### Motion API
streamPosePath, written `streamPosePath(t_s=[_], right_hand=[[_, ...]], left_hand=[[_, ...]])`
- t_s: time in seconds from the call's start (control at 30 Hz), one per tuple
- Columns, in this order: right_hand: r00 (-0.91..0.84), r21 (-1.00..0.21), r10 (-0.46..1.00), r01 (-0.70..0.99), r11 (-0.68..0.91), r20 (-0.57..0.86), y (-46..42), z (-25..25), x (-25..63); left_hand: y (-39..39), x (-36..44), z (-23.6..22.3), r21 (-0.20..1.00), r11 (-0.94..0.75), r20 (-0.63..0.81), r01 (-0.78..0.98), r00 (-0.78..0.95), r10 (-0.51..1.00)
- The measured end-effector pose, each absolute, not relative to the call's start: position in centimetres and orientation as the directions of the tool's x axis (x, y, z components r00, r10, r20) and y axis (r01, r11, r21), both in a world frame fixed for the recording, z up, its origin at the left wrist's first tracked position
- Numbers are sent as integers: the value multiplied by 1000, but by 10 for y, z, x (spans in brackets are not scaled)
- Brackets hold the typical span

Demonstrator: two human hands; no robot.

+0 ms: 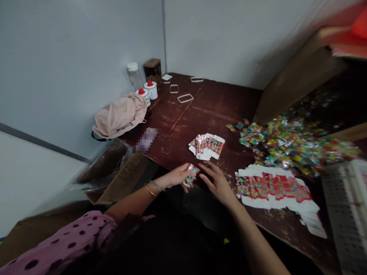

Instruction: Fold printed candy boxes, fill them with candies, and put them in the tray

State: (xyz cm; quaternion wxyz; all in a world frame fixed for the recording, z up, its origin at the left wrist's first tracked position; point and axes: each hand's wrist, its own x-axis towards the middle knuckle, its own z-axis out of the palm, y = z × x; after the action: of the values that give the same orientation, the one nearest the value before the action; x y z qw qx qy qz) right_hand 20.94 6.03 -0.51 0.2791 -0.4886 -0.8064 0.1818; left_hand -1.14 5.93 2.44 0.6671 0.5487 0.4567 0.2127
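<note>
My left hand [178,176] is closed on a small printed candy box [191,174] at the front edge of the dark red table [212,103]. Just to its right, my right hand [215,180] has its fingers stretched out and apart, with nothing visible in them. Beyond both hands lies a small fanned pile of flattened printed boxes [207,146]. A longer overlapping row of flat boxes [272,187] spreads out to the right. Behind that row, a heap of wrapped candies [286,143] spills across the tabletop.
A large cardboard box [289,72] stands behind the candies, and a white perforated crate [344,206] at right. Left are a pink cloth bag [120,114], two lidded mugs [151,91], a clear jug [134,78] and an open carton [123,179]. Pale rectangular bands [185,98] lie further back.
</note>
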Motion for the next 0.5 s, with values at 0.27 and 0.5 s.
streamPosePath(t_s=[0.27, 0.5], right_hand=[[-333, -219, 887, 885, 411, 320, 162, -43, 267], [-164, -281, 839, 894, 349, 518, 117, -24, 260]], left_hand=[[137, -31, 33, 266, 82, -71, 961, -65, 995], [131, -35, 35, 521, 82, 32, 850, -115, 993]])
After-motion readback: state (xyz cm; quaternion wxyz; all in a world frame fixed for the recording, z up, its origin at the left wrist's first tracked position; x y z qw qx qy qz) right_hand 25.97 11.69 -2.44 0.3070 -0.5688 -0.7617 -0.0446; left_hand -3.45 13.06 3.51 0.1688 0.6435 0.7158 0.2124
